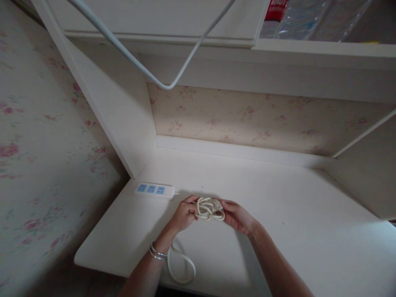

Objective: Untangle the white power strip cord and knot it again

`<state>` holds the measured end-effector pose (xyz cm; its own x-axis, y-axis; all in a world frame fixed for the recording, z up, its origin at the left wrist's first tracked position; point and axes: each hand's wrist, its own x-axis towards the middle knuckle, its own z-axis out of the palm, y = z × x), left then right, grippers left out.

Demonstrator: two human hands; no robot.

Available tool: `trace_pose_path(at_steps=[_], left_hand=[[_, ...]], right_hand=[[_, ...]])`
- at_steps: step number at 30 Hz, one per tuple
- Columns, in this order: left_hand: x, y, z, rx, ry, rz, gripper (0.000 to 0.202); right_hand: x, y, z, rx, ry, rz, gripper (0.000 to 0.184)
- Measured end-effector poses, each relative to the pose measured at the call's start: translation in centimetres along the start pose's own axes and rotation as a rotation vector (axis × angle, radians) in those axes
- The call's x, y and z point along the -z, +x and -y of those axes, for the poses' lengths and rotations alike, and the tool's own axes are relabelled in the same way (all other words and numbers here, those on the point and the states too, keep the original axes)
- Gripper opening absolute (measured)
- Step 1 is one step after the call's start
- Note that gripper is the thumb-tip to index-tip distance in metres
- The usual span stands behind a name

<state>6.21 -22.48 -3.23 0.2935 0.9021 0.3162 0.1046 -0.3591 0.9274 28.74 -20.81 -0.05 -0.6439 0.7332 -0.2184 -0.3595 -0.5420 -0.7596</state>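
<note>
The cord [208, 208], cream and coiled into a loose bundle, is held between both hands above the surface [278, 194]. The left hand [185, 213] has its fingers clamped on the left end; those of the right hand [237, 216] close on the other. Assessment: light, flexible, not fragile, likely to spring loose; best gripped around several strands together. The strands look smooth and round (a translucent, crinkled piece sits among them, nature unclear). A slack loop [194, 268] shows beside the left wrist, which bears shiny metal-looking bracelets [157, 252]. Beyond lies an oblong white power strip [168, 192] with blue sockets. Floral wallpaper [247, 117] backs the smooth white surface.
</note>
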Motion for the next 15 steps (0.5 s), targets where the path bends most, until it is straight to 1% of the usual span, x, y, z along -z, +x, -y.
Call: trace_pose_path(at_steps=[3,9,12,15], left_hand=[[0.04,-0.04,0.28,0.003,0.042,-0.009,0.029],[0.06,0.06,0.42,-0.004,0.133,-0.009,0.03],[0.12,0.14,0.27,-0.046,0.261,-0.011,0.03],[0.22,0.22,-0.05,-0.069,0.394,-0.02,0.031]], right_hand=[[-0.18,-0.22,0.26,0.005,-0.083,0.013,0.032],[0.35,-0.54,0.12,-0.012,-0.114,-0.054,0.031],[0.51,-0.26,-0.2,0.01,-0.113,-0.089,0.03],[0.31,0.13,-0.48,0.064,-0.112,-0.142,0.027]])
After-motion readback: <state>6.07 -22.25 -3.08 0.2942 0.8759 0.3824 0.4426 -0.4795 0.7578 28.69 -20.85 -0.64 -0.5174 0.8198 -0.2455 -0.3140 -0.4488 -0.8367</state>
